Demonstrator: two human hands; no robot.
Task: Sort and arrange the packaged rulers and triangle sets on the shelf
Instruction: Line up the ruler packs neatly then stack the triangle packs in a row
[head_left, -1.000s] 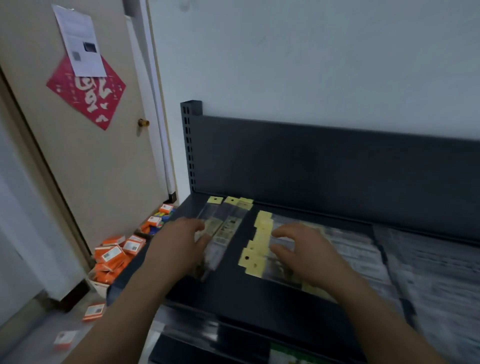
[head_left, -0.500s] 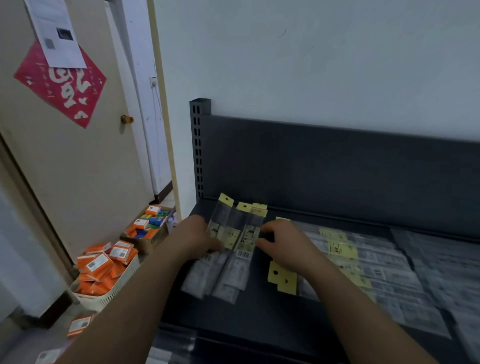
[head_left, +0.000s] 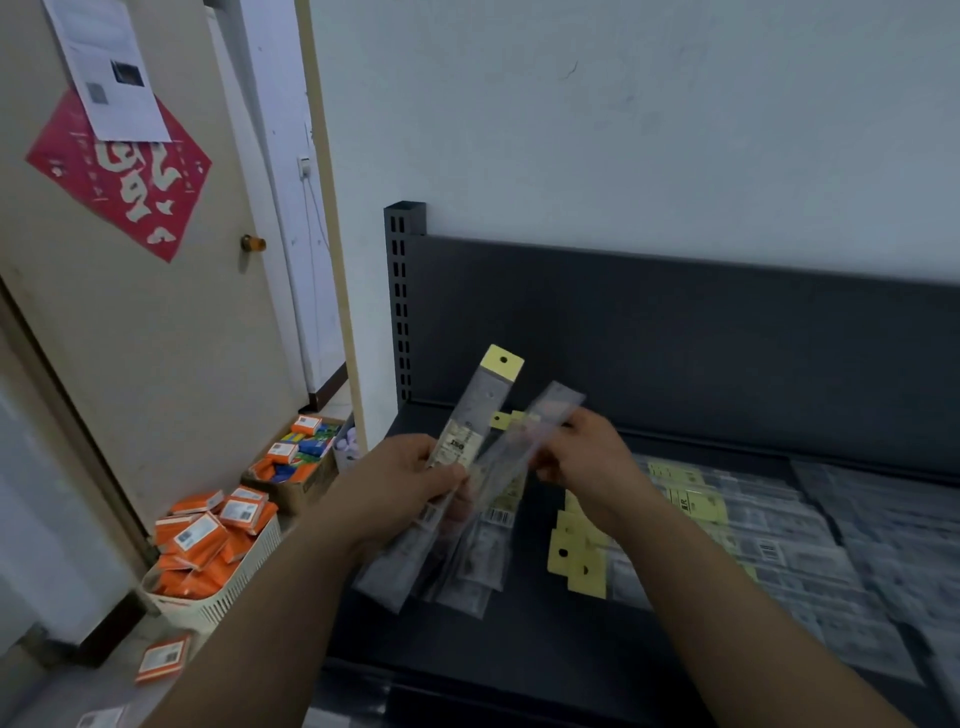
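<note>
My left hand (head_left: 400, 480) grips a packaged ruler (head_left: 480, 410) with a yellow hang tab, lifted off the dark shelf (head_left: 467, 639) and tilted up to the right. My right hand (head_left: 587, 462) pinches a second clear ruler pack (head_left: 524, 441), blurred and crossing the first. A few more ruler packs (head_left: 478, 561) lie flat on the shelf below my hands. To the right lies a row of packs with yellow tabs (head_left: 576, 558), and more clear packaged sets (head_left: 857, 551) cover the shelf's right side.
The shelf's dark back panel (head_left: 675, 332) and slotted upright (head_left: 400, 301) stand against a white wall. On the floor at left sit a white basket of orange boxes (head_left: 208, 545), a cardboard box of packets (head_left: 301, 457) and loose orange boxes (head_left: 163, 657). A door (head_left: 130, 312) stands behind them.
Both hands have lifted ruler packs off the shelf. The left one now holds its pack raised and tilted, and the right one has pulled a second pack up across it.
</note>
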